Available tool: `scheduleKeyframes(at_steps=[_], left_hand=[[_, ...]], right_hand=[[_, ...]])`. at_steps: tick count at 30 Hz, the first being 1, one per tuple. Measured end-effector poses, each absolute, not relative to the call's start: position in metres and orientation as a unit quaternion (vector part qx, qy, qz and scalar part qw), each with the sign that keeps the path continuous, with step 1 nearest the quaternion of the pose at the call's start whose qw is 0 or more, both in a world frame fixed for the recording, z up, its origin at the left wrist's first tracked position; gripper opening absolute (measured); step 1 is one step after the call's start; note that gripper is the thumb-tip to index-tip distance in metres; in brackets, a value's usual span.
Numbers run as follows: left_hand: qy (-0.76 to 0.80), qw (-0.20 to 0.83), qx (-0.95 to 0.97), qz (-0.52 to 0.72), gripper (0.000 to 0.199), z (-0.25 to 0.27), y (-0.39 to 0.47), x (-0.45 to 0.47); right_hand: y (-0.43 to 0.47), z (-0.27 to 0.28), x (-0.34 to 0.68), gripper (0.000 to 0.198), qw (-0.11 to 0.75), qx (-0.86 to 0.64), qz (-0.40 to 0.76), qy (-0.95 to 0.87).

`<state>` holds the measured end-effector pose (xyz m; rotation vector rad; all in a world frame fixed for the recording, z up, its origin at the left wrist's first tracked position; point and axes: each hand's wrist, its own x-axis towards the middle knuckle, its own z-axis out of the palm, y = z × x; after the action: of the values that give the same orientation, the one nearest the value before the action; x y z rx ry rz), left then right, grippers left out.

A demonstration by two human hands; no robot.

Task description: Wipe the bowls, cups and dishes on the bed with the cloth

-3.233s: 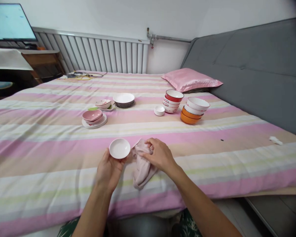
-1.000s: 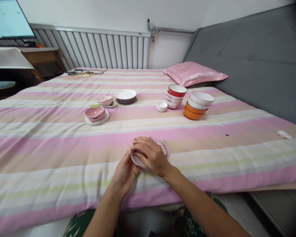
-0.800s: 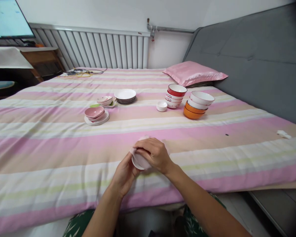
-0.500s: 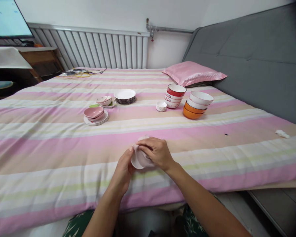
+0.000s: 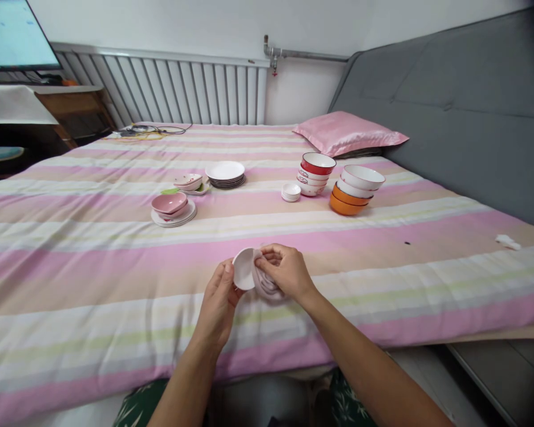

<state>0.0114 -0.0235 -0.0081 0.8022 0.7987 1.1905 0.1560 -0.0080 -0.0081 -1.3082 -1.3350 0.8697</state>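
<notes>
My left hand (image 5: 220,295) grips a small white dish (image 5: 244,270) by its left edge, tilted so its inside faces me. My right hand (image 5: 287,270) pinches a pale pinkish cloth (image 5: 267,283), which hangs bunched beneath the fingers and meets the dish's right edge. Both hands are above the near part of the striped bedsheet (image 5: 115,284). Beyond them stands a short stack of small white dishes (image 5: 291,191), similar to the held one.
Bowls with a red one on top (image 5: 318,163) and orange and white bowls (image 5: 349,204) stand right of centre. Pink bowls on plates (image 5: 169,203), patterned dishes (image 5: 188,181) and stacked plates (image 5: 225,171) sit left. A pink pillow (image 5: 349,131) lies behind.
The cloth has come away from inside the dish to its right edge, uncovering the white interior. My left hand has raised and turned the dish slightly.
</notes>
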Motion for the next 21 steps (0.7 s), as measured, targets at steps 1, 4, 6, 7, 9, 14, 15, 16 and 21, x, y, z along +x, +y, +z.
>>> scheduleKeyframes(at_steps=[1,4,6,7,9,14,15,16,21], left_hand=[[0.354,0.681,0.356,0.533,0.028,-0.007,-0.024,0.012],[0.358,0.683,0.35,0.532,0.028,-0.006,-0.025,0.013],[0.366,0.682,0.349,0.528,0.027,-0.007,-0.025,0.013],[0.37,0.681,0.35,0.527,0.027,-0.007,-0.025,0.013],[0.376,0.677,0.355,0.523,0.027,-0.008,-0.025,0.013],[0.396,0.668,0.379,0.504,0.029,-0.009,-0.025,0.011],[0.4,0.668,0.38,0.499,0.029,-0.009,-0.025,0.011],[0.403,0.672,0.379,0.493,0.028,-0.009,-0.025,0.011],[0.405,0.707,0.358,0.457,0.029,-0.007,-0.026,0.013]], right_hand=[[-0.007,-0.01,0.156,0.013,0.514,-0.555,0.364,-0.544],[-0.007,-0.011,0.157,0.014,0.507,-0.59,0.341,-0.528],[-0.008,-0.009,0.157,0.013,0.498,-0.607,0.322,-0.529],[-0.009,-0.007,0.156,0.012,0.495,-0.613,0.315,-0.528],[-0.01,-0.005,0.155,0.01,0.499,-0.619,0.306,-0.523],[-0.012,-0.005,0.151,0.012,0.552,-0.58,0.309,-0.512],[-0.013,-0.005,0.15,0.015,0.555,-0.574,0.302,-0.52],[-0.014,-0.005,0.15,0.018,0.554,-0.571,0.29,-0.531],[-0.019,0.001,0.149,0.026,0.517,-0.537,0.249,-0.619]])
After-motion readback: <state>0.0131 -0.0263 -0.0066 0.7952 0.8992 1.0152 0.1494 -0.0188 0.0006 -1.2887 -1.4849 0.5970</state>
